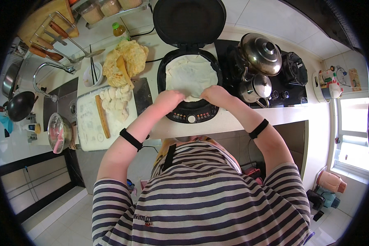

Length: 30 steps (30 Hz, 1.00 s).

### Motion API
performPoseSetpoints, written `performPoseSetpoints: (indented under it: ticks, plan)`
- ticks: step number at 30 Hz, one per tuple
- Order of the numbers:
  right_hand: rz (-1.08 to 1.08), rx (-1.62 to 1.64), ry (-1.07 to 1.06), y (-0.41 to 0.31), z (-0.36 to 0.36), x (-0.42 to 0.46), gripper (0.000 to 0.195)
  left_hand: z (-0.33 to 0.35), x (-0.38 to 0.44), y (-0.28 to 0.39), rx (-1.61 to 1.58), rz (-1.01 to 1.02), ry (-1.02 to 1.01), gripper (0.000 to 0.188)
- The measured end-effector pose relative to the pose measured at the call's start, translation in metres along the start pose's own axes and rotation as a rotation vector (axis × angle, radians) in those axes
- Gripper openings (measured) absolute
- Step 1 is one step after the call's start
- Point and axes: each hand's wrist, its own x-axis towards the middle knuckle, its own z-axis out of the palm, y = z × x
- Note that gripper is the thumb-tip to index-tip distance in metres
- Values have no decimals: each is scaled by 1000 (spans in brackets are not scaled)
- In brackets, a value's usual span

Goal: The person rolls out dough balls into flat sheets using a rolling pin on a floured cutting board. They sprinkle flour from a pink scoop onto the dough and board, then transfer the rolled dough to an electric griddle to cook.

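A thin sheet of pale raw dough point(191, 75) covers most of the lower plate of a black electric baking pan point(162, 77). Its round lid point(189, 23) stands raised behind. My left hand point(169, 100) pinches the near edge of the dough on the left. On the right, my right hand point(216, 95) pinches the same edge, a short gap away. Between the hands the dough's edge hangs over the near part of the pan. Both sets of fingertips are partly hidden by the hands themselves.
Left of the pan lie a stack of cooked flatbreads point(136, 57) with a wooden spatula point(123, 69), several dough pieces point(113, 100) and a rolling pin point(102, 117) on a floured board point(87, 123). A metal bowl point(50, 132) stands by the sink. On the right are a lidded pot point(258, 52) and a kettle point(255, 90).
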Motion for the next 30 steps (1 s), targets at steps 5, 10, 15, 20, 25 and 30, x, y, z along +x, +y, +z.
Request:
performPoseSetpoints:
  ticks: [5, 10, 15, 20, 25, 30]
  plan:
    - [-20, -48, -73, -5, 1, 0, 23, 16, 4, 12, 53, -71, -123, 21]
    - [8, -51, -247, -7, -11, 1, 23, 2, 8, 23, 80, -157, -265, 22]
    - [146, -465, 40, 7, -34, 13, 17, -8, 22, 25, 200, -65, -64, 21]
    - [63, -370, -11, 18, -37, 23, 18, 3, 53, 39, 35, 0, -138, 15]
    - [27, -335, -334, 23, -18, 22, 20, 44, 56, 35, -211, -102, -197, 13]
    - [64, -139, -55, 26, -35, 45, 24, 14, 46, 11, -133, -336, 14, 16]
